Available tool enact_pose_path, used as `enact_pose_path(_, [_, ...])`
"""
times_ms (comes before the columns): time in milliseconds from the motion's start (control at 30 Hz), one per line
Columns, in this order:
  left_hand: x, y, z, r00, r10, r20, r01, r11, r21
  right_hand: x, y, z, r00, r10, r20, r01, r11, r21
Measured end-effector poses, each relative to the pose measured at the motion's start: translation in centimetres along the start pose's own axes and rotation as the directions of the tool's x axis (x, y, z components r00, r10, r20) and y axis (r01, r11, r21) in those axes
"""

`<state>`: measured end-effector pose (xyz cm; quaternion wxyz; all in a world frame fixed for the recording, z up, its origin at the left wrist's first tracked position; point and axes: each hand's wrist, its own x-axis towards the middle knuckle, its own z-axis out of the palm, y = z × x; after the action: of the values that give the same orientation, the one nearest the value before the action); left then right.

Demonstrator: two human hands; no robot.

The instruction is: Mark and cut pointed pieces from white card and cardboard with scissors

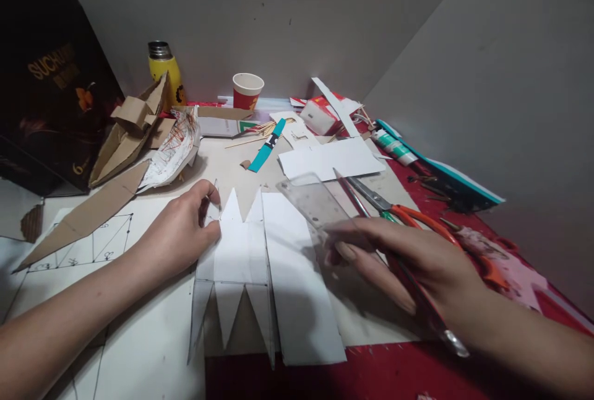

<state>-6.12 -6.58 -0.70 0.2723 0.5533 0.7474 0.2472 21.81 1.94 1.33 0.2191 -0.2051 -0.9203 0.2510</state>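
Spiked white card cutout [239, 251], likely light, stiffish, easily creased, best held mid-panel; left hand [179, 231] pinching its edge, right hand [415, 264] gripping clear ruler [309, 199] and pencil [429, 312].

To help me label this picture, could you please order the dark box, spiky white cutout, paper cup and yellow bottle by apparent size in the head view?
1. Dark box
2. Spiky white cutout
3. Yellow bottle (partly hidden)
4. Paper cup

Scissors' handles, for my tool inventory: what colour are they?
The scissors' handles are orange; they show best in the head view.
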Motion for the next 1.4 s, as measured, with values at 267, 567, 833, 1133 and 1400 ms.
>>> enact_pose_path(267, [0.2, -0.6, -0.1, 0.999, -0.017, 0.040, 0.021, 0.995, -0.099, 4.0, -1.4, 1.0, 0.931, 0.106, 0.350, -0.120, 0.993, 0.017])
enact_pose_path(567, [0.1, -0.8, -0.3, 0.997, -0.001, 0.083, 0.008, 0.996, -0.088, 4.9, 1.4, 1.7, 0.944, 0.042, 0.328, 0.007, 0.989, -0.149])
enact_pose_path(833, [0.1, -0.5, -0.4, 0.997, 0.005, 0.072, -0.003, 0.999, -0.039, 5.6, 1.5, 1.6, 0.950, -0.021, 0.312, 0.088, 0.976, -0.199])
enact_pose_path(1133, [0.1, -0.5, -0.4, 0.998, -0.001, 0.070, 0.003, 0.999, -0.036, 6.4, 2.0, 1.3, 0.936, -0.070, 0.344, 0.150, 0.966, -0.212])
enact_pose_path(1400, [0.1, -0.4, -0.4, 0.997, -0.003, 0.072, 0.007, 0.999, -0.045, 6.7, 2.4, 1.3, 0.930, -0.051, 0.365, 0.140, 0.965, -0.223])
